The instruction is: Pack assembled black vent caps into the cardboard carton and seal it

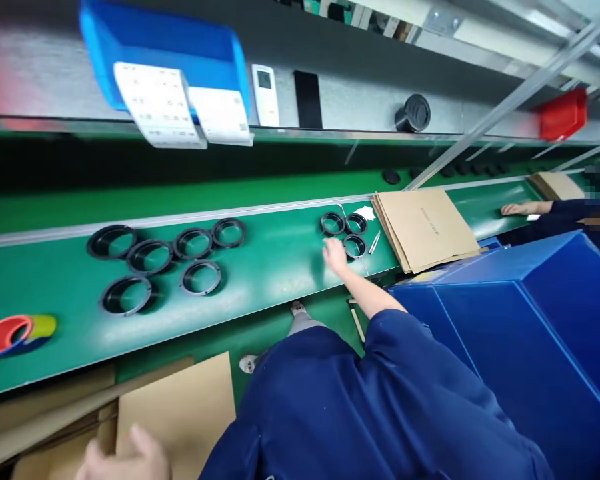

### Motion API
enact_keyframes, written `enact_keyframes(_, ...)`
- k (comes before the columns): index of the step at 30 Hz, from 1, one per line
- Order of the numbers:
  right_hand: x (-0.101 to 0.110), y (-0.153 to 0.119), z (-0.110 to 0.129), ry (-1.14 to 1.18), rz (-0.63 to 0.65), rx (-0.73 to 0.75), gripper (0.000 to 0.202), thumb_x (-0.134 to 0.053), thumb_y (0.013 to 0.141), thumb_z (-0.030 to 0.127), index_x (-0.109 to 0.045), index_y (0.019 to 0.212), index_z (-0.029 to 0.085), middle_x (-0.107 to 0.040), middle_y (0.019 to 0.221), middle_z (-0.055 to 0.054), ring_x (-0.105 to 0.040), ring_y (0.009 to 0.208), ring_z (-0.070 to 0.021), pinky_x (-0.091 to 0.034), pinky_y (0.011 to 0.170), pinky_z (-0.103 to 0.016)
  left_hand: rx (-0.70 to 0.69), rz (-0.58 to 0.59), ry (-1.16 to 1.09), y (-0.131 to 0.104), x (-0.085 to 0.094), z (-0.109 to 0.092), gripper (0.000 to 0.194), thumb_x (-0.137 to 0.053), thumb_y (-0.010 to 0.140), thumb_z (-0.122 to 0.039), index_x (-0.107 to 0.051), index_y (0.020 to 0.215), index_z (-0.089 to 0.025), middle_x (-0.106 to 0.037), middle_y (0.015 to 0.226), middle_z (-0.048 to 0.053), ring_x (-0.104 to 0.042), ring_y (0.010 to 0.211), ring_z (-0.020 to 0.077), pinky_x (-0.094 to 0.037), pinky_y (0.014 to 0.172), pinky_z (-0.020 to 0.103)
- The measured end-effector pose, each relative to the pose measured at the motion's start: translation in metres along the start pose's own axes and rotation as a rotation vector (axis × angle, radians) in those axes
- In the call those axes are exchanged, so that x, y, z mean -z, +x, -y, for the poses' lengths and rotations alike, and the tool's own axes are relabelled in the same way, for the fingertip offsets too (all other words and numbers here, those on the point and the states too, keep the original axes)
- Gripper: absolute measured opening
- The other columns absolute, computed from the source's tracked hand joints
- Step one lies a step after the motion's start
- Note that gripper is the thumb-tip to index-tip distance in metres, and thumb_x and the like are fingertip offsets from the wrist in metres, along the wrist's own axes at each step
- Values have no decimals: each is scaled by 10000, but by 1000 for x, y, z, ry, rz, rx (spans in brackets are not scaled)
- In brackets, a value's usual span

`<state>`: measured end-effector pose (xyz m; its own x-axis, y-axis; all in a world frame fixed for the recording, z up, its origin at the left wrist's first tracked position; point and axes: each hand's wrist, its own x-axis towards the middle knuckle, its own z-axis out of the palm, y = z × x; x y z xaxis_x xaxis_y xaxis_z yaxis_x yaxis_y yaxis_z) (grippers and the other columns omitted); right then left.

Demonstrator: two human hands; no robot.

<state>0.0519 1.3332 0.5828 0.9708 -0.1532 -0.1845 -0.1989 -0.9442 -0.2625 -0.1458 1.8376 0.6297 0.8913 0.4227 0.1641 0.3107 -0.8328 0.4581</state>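
Note:
My right hand [335, 257] is over the green work surface [275, 267], just left of a small group of black rings. The nearest black ring [355, 247] is right beside it; whether they touch is unclear. Its fingers are loosely extended, with nothing visible in them. At the lower left, my left hand [127, 459] is smeared by motion, fingers apart, in front of a cardboard sheet [180, 400]. Nothing shows in that hand. Farther left on the surface stands another group of several black rings [151, 268].
A cutter-like tool [375, 243] lies beside stacked flat cardboard [425, 227]. Blue panels [485, 320] stand at my right. Overhead, a shelf holds a blue bin [165, 43], a white remote [265, 97] and a black cylinder [413, 113]. A co-worker's hand [515, 209] rests farther right.

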Motion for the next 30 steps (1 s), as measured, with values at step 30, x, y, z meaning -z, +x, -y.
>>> enact_keyframes(30,-18,115,149,48,420,441,640,-609,974,353,-347,1551,262,-214,1676,-177,-687,1134,-235,-566,906,-318,61,222,-278,-32,-138,-111,428,-529,898,-496,-649,1136,-161,-592,1239,173,-706,778,200,-643,812,433)
